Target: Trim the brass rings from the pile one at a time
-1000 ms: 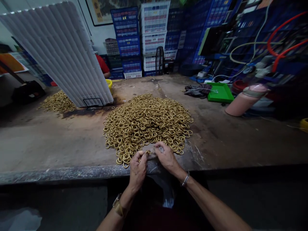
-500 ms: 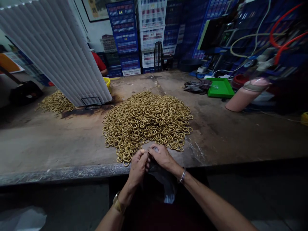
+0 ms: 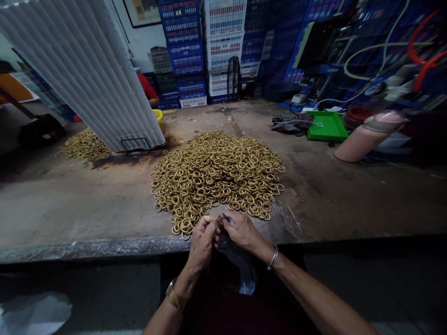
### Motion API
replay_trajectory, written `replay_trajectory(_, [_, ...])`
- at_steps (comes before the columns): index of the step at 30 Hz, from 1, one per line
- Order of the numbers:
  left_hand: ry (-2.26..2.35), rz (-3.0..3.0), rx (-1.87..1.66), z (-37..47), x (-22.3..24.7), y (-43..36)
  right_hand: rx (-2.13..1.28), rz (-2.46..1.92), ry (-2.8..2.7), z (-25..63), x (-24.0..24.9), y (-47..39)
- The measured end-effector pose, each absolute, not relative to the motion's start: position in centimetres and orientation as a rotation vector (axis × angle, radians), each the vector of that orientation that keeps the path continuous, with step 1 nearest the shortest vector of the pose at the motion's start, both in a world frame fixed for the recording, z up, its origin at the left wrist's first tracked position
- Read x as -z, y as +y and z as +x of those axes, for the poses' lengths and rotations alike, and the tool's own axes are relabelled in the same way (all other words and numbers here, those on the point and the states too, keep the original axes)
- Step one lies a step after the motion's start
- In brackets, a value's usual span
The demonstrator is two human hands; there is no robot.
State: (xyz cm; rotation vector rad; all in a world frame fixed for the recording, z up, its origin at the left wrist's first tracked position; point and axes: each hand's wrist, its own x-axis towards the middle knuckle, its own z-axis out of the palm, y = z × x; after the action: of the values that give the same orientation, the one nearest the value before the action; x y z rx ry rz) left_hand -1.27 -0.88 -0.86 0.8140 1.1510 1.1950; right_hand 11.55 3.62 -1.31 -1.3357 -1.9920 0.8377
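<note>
A wide heap of gold-coloured rings [image 3: 220,172] lies on the worktable [image 3: 115,204]. Just in front of its near edge, my left hand [image 3: 203,238] pinches a gold ring [image 3: 218,218] between thumb and fingers. Close beside it on the right, my right hand [image 3: 240,230] is closed on a small dark object [image 3: 227,218] too small to name, its tip near the ring. Below my hands hangs a piece of clear plastic [image 3: 247,279], partly in shadow.
A tall ribbed white panel [image 3: 87,70] stands at the left by a smaller ring pile [image 3: 87,145]. Farther right are a dark cloth [image 3: 291,124], a green tray [image 3: 327,126] and a pink bottle [image 3: 366,137]. A person's red sleeve [image 3: 147,86] shows behind the panel.
My hands have moved slightly apart, and a ring now shows between their fingertips. The whole view has shifted a little.
</note>
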Motion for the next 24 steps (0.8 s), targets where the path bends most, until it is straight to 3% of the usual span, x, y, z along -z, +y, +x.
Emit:
replay_trajectory(8, [1.221,0.855,-1.186,-1.1,0.8,-0.9,-0.612,-1.398,-2.394,11.8,0.8,2.8])
replay_trajectory(17, [1.056,0.864,-1.189,-1.0,0.1,-1.8,-0.574,-1.583,-2.333,12.3,1.1,4.9])
replay_trajectory(20, [0.938,0.717,-1.215,-1.0,-0.1,-1.7,-0.743,-1.547,-2.070,12.3,1.1,5.3])
replay_trajectory(24, [0.839,0.612,-1.230,-0.9,-0.1,-1.4,-1.340,-1.429,-1.693,12.1,0.6,5.0])
